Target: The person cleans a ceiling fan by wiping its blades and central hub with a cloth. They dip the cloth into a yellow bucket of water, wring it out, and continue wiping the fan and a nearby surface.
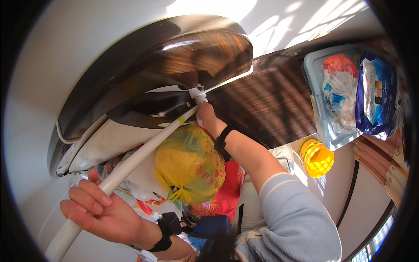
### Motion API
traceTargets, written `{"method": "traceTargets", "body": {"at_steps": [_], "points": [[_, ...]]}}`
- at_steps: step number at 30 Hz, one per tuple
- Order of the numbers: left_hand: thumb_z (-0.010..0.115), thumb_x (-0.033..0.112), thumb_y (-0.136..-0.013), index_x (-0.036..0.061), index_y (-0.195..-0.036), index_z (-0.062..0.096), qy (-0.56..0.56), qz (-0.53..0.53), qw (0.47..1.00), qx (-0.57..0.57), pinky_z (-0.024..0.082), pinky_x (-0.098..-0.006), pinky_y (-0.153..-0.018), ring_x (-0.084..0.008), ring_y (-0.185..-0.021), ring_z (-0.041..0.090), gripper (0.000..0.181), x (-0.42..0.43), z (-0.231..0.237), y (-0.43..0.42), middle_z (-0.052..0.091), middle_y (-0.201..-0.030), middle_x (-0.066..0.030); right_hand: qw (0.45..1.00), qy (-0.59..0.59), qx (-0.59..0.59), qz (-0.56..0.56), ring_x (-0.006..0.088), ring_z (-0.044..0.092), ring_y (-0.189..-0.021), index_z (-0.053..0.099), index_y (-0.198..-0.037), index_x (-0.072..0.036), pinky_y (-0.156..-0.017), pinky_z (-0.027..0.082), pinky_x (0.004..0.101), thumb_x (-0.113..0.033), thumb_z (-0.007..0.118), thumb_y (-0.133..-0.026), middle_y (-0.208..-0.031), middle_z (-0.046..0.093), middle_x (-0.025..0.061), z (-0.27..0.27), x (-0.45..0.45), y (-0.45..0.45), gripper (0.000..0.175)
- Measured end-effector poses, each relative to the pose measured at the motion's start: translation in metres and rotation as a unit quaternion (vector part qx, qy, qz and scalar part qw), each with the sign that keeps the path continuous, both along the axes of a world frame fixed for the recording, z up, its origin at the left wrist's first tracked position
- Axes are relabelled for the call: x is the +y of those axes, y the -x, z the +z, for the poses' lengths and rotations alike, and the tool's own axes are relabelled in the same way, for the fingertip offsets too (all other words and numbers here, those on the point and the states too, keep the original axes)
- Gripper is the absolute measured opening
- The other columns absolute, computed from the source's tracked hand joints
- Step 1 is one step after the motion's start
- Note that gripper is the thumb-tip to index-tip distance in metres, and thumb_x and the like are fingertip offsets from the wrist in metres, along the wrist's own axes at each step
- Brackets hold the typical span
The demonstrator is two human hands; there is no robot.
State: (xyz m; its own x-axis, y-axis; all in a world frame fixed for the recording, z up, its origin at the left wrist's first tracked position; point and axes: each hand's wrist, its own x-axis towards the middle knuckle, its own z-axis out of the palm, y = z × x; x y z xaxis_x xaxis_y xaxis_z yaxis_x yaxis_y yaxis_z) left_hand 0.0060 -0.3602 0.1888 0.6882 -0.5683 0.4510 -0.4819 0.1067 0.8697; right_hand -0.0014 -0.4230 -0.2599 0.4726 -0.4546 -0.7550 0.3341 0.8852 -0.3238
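A long white pole point(144, 154) runs slantwise from the lower left towards a white fitting point(198, 92) beside a glossy dark wood-grain panel point(209, 49). Around the pole's lower part curl the fingers of my left hand point(104, 213), palm partly turned up. My right hand point(207, 114) closes at the pole's upper end, just below the fitting; its fingertips are partly hidden. Something white shows by those fingers, too small to name. Beneath the pole, between my arms, lies a tied yellow plastic bag point(190, 163) with red print.
A grey-blue plastic bin point(322, 121) at right holds a filled plastic bag point(340, 95) and a blue package point(376, 98). A yellow bucket point(317, 157) stands below it. Red patterned fabric point(229, 190) and a dark blue item point(211, 226) lie near me. A curtain point(379, 157) hangs at far right.
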Motion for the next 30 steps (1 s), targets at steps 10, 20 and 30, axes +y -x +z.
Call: {"method": "traceTargets", "body": {"at_steps": [10,20,30], "points": [[0.052,0.032,-0.105,0.0143,-0.085,0.038,-0.003,-0.079,0.996,-0.031,0.046,-0.0457,-0.093,-0.0115,-0.064,0.043,0.03,-0.002,0.003,-0.006,0.038,-0.068,0.0019,0.974,-0.116,-0.186,-0.054,0.0319,0.062,-0.101,0.049,-0.13,0.002,-0.086,0.053,0.0467,-0.005,0.043,-0.097,-0.113,0.059,0.0178,0.109,-0.011,0.019,0.034],[0.057,0.019,-0.102,0.01,-0.094,0.049,0.006,-0.169,0.982,0.08,0.039,-0.046,-0.109,-0.0169,-0.088,0.058,0.015,0.011,0.011,-0.008,0.053,-0.083,-0.0018,0.966,-0.109,-0.236,0.008,0.0387,0.058,-0.119,0.044,-0.136,0.004,-0.105,0.046,0.056,-0.011,0.041,-0.104,-0.131,0.055,0.0216,0.27,-0.004,0.042,0.036],[0.053,0.03,-0.105,0.0012,-0.148,0.042,-0.142,-0.06,0.983,-0.099,0.022,-0.0455,-0.121,-0.0336,-0.141,0.033,0.053,0.042,0.041,-0.023,0.037,-0.154,-0.0182,0.958,0.009,-0.263,0.116,0.0335,0.056,-0.125,0.043,-0.135,0.006,-0.107,0.045,0.0482,-0.016,0.035,-0.106,-0.133,0.055,0.0191,0.489,0.004,0.075,0.037]]}}
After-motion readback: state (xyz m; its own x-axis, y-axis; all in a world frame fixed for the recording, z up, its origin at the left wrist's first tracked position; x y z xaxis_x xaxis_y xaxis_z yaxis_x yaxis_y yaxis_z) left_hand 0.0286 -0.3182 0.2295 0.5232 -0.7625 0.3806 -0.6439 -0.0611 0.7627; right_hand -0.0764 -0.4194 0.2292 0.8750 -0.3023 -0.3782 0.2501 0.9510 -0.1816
